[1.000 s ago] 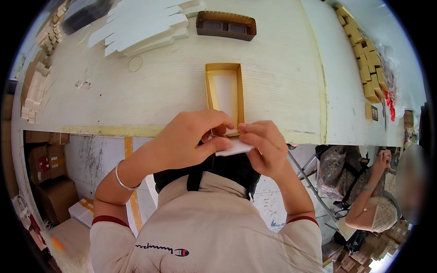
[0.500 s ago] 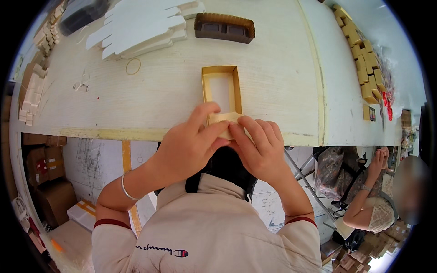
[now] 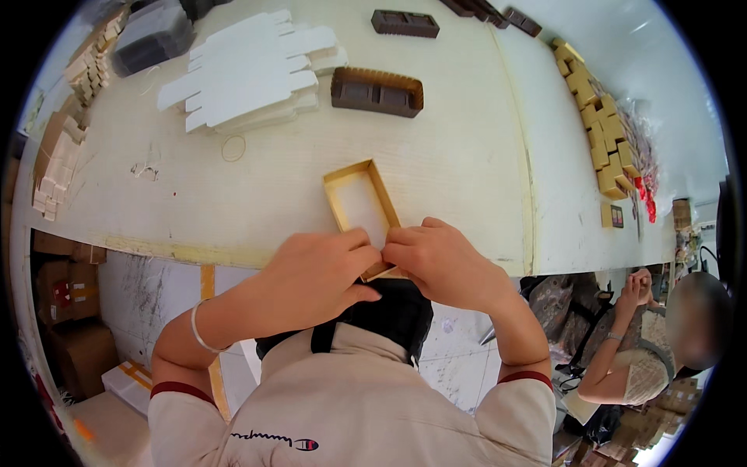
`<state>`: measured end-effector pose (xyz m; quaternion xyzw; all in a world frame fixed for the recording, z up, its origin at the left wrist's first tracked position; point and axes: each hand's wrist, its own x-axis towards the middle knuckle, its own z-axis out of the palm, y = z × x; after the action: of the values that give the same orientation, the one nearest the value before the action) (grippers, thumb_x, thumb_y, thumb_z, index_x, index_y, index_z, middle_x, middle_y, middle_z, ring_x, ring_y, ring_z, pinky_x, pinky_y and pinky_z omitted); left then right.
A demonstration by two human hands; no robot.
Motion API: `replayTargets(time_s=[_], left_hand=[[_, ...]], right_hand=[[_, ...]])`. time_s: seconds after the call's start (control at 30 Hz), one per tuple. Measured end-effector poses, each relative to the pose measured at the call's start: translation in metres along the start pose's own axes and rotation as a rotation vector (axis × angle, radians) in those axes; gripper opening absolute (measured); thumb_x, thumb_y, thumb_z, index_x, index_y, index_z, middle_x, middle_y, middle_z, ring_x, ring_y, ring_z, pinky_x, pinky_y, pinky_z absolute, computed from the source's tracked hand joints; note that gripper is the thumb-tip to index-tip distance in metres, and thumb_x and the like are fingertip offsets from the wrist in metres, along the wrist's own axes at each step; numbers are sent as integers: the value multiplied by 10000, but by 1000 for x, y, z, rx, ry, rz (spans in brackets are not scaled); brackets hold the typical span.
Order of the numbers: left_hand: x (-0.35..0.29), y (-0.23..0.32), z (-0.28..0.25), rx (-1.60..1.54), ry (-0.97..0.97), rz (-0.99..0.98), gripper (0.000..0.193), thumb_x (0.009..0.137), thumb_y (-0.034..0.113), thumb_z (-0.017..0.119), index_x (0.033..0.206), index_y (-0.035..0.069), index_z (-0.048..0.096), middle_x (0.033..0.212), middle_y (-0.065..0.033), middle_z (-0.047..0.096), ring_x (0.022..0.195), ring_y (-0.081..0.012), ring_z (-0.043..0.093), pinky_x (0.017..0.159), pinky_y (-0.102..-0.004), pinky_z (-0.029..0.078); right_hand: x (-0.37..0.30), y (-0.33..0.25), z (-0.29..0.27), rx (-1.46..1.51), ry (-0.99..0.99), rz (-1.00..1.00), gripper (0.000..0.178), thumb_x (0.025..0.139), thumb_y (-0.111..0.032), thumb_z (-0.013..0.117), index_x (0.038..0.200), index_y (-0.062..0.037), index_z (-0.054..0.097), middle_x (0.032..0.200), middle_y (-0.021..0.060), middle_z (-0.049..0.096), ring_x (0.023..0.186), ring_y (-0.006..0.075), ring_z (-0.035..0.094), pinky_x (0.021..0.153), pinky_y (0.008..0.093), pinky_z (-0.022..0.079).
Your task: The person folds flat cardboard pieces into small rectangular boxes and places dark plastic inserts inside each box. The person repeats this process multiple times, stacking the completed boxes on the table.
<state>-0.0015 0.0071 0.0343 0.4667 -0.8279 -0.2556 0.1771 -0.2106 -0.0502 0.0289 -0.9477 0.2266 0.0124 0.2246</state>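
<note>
An open gold cardboard box (image 3: pixel 379 189) with a white inside sits at the table's front edge, turned slightly askew. Both my hands grip its near end. My left hand (image 3: pixel 323 268) has its fingers bent over the near left wall, the thumb pointing right below it. On the near right wall, my right hand (image 3: pixel 440 261) pinches the cardboard, its fingers curled together. The two hands almost meet and cover most of the box's near end. Beyond the box lies a dark brown plastic tray (image 3: pixel 377 93) with compartments.
Flat white carton blanks (image 3: pixel 253 74) are stacked at the far left, with a rubber band (image 3: pixel 233 148) nearby. Another brown tray (image 3: pixel 405 24) lies farther back. Gold boxes (image 3: pixel 599 124) line the right side. Another person (image 3: pixel 622 342) sits at the right with hands together.
The box has turned anticlockwise, its far end swinging left, and come closer to me. My fingers have shifted from the near end flap onto the near side walls. The view has shifted too.
</note>
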Motion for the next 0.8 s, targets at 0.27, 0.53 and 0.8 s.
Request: replayTargets(time_s=[0.27,0.53,0.8], left_hand=[[8,-54,-10,210,121,133,747,615,346,822,1258,108,527,1321,-119,451,1205,-331,425,1067,-544,273],[-6,-22,19,364,332,-85,871,652,522,775,1339,96,452,1294,-169,416,1269,-349,364,1087,-583,225],[9,-22,-21,-122,730,175,827,735,335,789,1421,110,385,1403,-183,387,1239,-346,425,997,-414,413]], right_hand=[[25,46,-53,582,289,-87,296,796,-124,715,1083,-86,647,1241,82,557,1097,245,541,858,360,442],[74,117,-35,-79,740,146,126,813,-133,709,845,-24,656,906,41,638,925,219,544,832,330,427],[10,46,-55,910,540,159,214,917,-179,635,752,-54,580,736,-59,521,749,65,430,787,240,362]])
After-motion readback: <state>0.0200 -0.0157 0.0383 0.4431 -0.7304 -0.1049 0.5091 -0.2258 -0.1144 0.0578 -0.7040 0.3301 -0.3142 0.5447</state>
